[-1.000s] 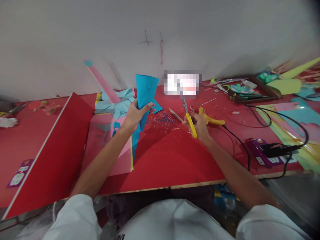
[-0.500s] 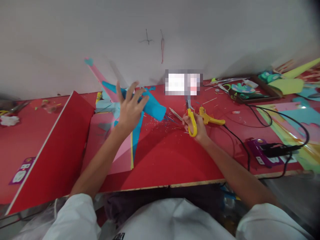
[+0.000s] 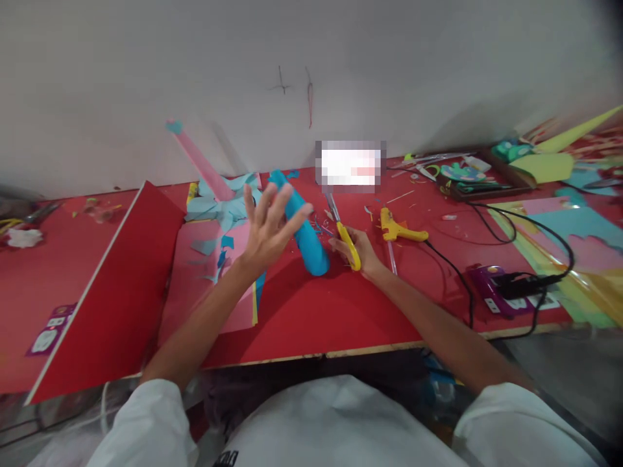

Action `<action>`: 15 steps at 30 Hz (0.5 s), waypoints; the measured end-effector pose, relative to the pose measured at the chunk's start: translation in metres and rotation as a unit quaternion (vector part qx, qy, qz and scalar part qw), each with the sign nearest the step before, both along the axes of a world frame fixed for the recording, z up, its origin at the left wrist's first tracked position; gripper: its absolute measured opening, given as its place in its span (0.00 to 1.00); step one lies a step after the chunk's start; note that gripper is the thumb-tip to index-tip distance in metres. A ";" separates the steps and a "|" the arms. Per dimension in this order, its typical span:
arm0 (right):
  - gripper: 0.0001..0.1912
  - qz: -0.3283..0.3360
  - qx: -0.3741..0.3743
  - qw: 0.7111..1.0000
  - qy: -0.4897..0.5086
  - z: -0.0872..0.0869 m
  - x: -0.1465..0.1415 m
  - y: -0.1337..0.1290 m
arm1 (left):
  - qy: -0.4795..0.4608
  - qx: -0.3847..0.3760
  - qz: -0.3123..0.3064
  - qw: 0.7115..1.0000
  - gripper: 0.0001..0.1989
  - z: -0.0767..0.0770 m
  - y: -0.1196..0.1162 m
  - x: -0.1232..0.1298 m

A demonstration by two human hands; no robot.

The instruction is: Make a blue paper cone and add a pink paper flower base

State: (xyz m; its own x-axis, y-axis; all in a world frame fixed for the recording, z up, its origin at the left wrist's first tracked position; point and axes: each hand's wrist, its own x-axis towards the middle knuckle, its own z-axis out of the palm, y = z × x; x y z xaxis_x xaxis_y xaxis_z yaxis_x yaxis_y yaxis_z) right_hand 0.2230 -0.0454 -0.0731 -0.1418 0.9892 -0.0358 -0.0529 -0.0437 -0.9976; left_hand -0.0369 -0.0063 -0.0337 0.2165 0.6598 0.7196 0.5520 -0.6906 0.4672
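Your roll (image 3: pixel 310 243) is blue, your scissors handle (image 3: pixel 351 248) and glue gun (image 3: pixel 398 230) are yellow, your table (image 3: pixel 292 331) is red.

Wall (image 3: pixel 389 71): plain grey, fills the whole top; dark cross-shaped strand (image 3: pixel 281 85) and reddish loop (image 3: pixel 310 104) dangling upper middle
Table (image 3: pixel 311 331): bright red top, kinda chipped tan front edge
Divider (image 3: pixel 111 285): red board, pale edge, slanting up at left
Floor (image 3: pixel 564 383): greyish, lower right, pretty blurry
Light: dim-ish, soft wall shadows

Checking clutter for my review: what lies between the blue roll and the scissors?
The head view shows small, blurred scraps and fingertips of the right hand between the blue roll and the scissors.
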 end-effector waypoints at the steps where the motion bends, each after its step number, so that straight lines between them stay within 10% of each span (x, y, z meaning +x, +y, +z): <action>1: 0.29 0.000 0.004 1.000 -0.005 0.000 0.000 0.000 | -0.039 0.015 0.018 0.999 0.31 -0.001 -0.005 0.003; 10: 0.30 0.016 0.029 0.999 -0.032 -0.004 -0.003 -0.001 | -0.167 -0.233 -0.073 0.955 0.57 -0.039 -0.067 0.055; 15: 0.31 -0.002 0.049 0.998 -0.039 -0.005 -0.006 -0.003 | -0.168 -0.258 -0.019 0.951 0.43 -0.047 -0.054 0.062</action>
